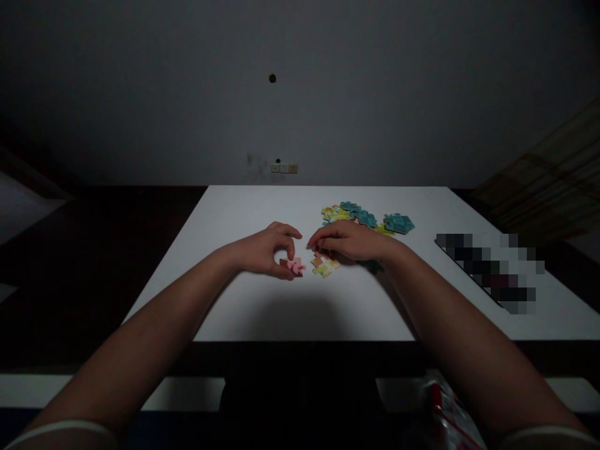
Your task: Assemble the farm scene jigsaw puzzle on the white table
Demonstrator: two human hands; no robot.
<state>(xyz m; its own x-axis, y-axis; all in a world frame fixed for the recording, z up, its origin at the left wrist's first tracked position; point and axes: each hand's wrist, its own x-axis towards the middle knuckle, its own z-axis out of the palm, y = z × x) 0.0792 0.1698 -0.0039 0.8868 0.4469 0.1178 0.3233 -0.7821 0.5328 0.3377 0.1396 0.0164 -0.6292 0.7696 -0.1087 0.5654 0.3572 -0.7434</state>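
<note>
Nearest to us, at the bottom edge, our two forearms run up from pale sleeve cuffs, and a crinkled red-and-white wrapper [445, 412] lies low on the right, below the table's near edge. Beyond them the white table [262, 312] stretches toward a dim wall.

Our left hand [269, 250] is curled, thumb and fingers pinched on a pink puzzle piece [295, 266] held just at the tabletop. Our right hand [349, 240] lies palm down, fingers together, pressing on a small joined patch of orange and yellow pieces [324, 264]; we cannot tell whether it grips any of them or only rests on top. The two hands are close, fingertips nearly meeting, and the pink piece sits just beside the patch without touching it.

Behind the right hand lies a loose heap of teal and yellow pieces [368, 219], and to the right a blurred-out flat object [487, 272] lies near the table's edge.

The risks we see are modest. The light is poor, so colours and tab shapes are hard to read, and a piece could be pushed against the wrong edge and bent. The patch under the right hand may slide or come apart if the left hand pushes sideways. The right wrist sits close to the heap, and a careless sweep could scatter it.
</note>
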